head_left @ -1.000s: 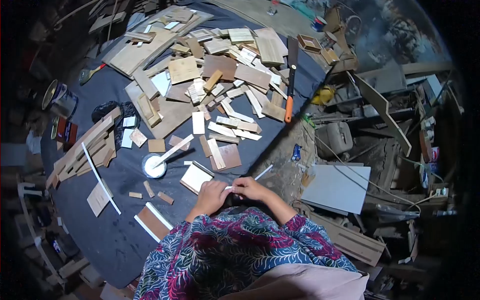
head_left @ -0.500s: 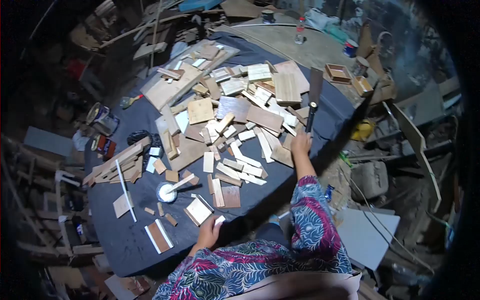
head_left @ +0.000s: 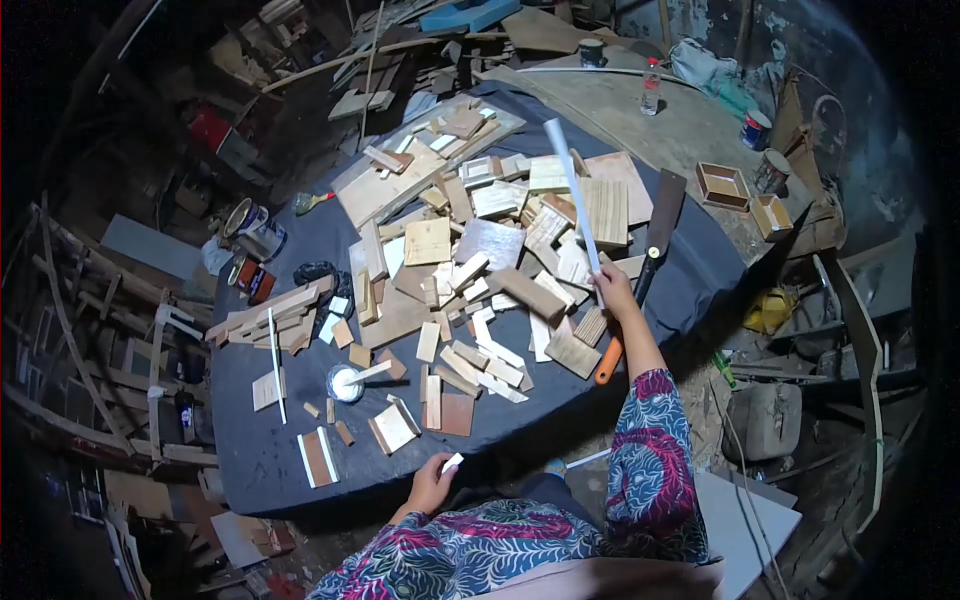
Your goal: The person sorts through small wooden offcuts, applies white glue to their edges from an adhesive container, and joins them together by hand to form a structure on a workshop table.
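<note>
My right hand (head_left: pixel 614 290) grips the lower end of a long white strip (head_left: pixel 573 190), which slants up and left over the wood pile. A saw (head_left: pixel 665 210) with a dark blade and an orange-ended handle lies just right of that hand. My left hand (head_left: pixel 430 484) pinches a small white piece (head_left: pixel 453 462) off the table's front edge. Near it on the dark cloth (head_left: pixel 260 440) lie a small wooden assembly (head_left: pixel 395 427) and a brown block with white edges (head_left: pixel 319 458). A stick (head_left: pixel 370 373) rests in a jar of white stuff (head_left: pixel 344 386).
Wood offcuts (head_left: pixel 428 242) are heaped mid-table. At the left stand a paint can (head_left: pixel 254 230) and a smaller tin (head_left: pixel 250 280), near a brush (head_left: pixel 312 202). Behind on the right are a bottle (head_left: pixel 651 90) and two small wooden boxes (head_left: pixel 722 186).
My right hand now holds the long white strip, raised above the pile. The saw's handle, near that hand before, now shows fully beside it. The whole view has shifted.
</note>
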Demonstrator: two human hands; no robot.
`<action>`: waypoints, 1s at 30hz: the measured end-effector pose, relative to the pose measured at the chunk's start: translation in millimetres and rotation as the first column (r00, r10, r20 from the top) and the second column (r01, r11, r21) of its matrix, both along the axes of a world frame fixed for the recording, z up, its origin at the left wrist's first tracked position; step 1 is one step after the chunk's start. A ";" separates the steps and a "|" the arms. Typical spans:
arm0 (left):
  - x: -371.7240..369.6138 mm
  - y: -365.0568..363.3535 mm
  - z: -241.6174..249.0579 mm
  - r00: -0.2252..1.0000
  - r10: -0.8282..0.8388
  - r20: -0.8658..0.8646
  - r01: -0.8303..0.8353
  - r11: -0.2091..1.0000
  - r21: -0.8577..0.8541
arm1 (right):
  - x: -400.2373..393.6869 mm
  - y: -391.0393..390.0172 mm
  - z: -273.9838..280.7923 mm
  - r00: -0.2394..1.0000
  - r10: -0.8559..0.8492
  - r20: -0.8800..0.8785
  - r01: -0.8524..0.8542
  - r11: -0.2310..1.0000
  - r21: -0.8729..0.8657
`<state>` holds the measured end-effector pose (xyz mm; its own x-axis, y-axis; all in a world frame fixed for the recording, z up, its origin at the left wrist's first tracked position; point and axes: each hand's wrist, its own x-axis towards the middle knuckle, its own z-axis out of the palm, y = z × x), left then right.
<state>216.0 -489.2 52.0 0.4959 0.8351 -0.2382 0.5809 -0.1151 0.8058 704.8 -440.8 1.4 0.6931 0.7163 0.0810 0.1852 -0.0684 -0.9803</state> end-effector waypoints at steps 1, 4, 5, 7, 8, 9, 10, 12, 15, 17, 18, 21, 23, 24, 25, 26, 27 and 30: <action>10.2 4.2 1.7 0.993 -0.088 -0.075 0.087 0.996 -0.013 | 3.7 3.1 5.8 0.993 0.077 -0.085 -0.070 0.994 0.079; 53.7 20.1 5.6 0.954 -0.229 -0.193 0.258 0.955 0.144 | -1.3 -3.5 34.8 0.928 0.157 -0.339 -0.101 0.979 0.177; 67.8 27.3 1.0 0.953 -0.239 -0.187 0.268 0.951 0.153 | -5.0 -11.9 44.9 0.911 0.200 -0.361 -0.129 0.969 0.211; 94.8 46.2 -19.0 0.926 -0.359 -0.115 0.375 0.910 0.179 | -15.7 -32.2 58.8 0.871 0.205 -0.447 -0.117 0.969 0.216; 109.7 54.4 -29.1 0.923 -0.367 -0.114 0.382 0.906 0.183 | -21.1 -41.7 59.3 0.876 0.205 -0.436 -0.118 0.969 0.217; 125.7 61.9 -38.6 0.919 -0.382 -0.098 0.392 0.860 0.327 | -29.3 -55.1 62.9 0.879 0.201 -0.433 -0.114 0.969 0.219; 140.5 68.4 -43.4 0.915 -0.394 -0.085 0.387 0.798 0.463 | -39.5 -70.5 66.7 0.873 0.147 -0.466 -0.063 0.979 0.192; 174.5 86.8 -33.6 0.864 -0.395 -0.314 0.500 0.750 0.432 | -55.6 -96.2 51.4 0.847 0.124 -0.516 -0.029 0.982 0.188; 205.0 90.5 -6.8 0.930 -0.200 -0.310 0.367 0.435 0.822 | -87.9 -136.4 41.5 0.805 0.009 -0.593 0.064 0.993 0.101; 210.6 95.7 -8.6 0.943 -0.293 -0.158 0.329 0.745 0.581 | -110.6 -161.7 21.6 0.829 -0.034 -0.558 0.044 0.999 0.005; 205.3 92.5 -6.9 0.949 -0.275 -0.153 0.312 0.749 0.584 | -124.0 -171.9 4.4 0.861 -0.030 -0.508 0.025 1.000 -0.015; 172.4 65.8 21.8 0.971 -0.241 0.007 0.240 0.971 0.012 | -180.3 -186.3 -14.6 0.964 0.026 -0.265 -0.053 0.994 -0.093; 132.1 56.3 -41.8 0.974 -0.060 0.220 0.102 0.978 -0.183 | -219.5 -186.5 -6.6 0.945 0.168 -0.280 -0.208 0.971 -0.120; 118.2 54.3 -62.9 0.912 0.132 0.390 0.033 0.920 -0.389 | -234.0 -185.1 2.8 0.940 0.254 -0.228 -0.289 0.948 -0.137; 119.2 38.5 -11.0 0.863 0.289 0.415 -0.025 0.844 -0.535 | -245.5 -182.6 2.5 0.932 0.341 -0.125 -0.357 0.922 -0.149; 118.5 20.2 45.2 0.804 0.439 0.401 -0.061 0.732 -0.678 | -252.2 -178.0 10.1 0.908 0.400 -0.122 -0.413 0.906 -0.098; 103.4 24.4 24.4 0.818 0.374 0.436 -0.002 0.761 -0.649 | -251.4 -173.7 10.6 0.827 0.510 -0.237 -0.551 0.819 -0.158; 90.9 28.3 32.2 0.744 0.509 0.433 -0.153 0.761 -0.630 | -212.6 -145.3 26.1 0.897 0.427 0.115 -0.418 0.903 -0.095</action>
